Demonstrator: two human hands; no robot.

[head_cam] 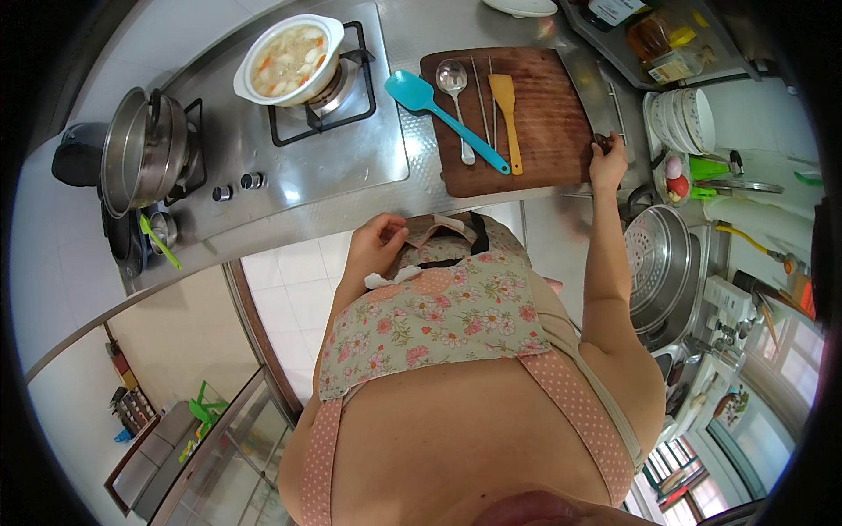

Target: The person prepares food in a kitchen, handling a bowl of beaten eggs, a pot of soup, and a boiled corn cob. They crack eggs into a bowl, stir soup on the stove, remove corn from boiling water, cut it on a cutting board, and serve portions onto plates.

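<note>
My right hand (609,163) is closed on the dark handle of a broad-bladed knife (579,85) beside the right edge of a wooden cutting board (549,131). My left hand (379,240) hangs by the counter's front edge with its fingers curled; nothing shows in it. Across the board's left part lie a turquoise silicone spatula (454,121), a metal spoon (452,77), a pair of metal chopsticks (483,98) and a yellow-brown wooden spatula (505,98). A white pot (248,89) of soup with white and orange pieces stands on the hob's right burner.
A steel pot (141,151) stands on the left burner, near a small metal bowl (163,231). Stacked bowls (681,121) and a rack of bottles (664,39) stand at the right. A perforated steamer (648,256) sits over the sink. A white lid (523,6) lies behind the board.
</note>
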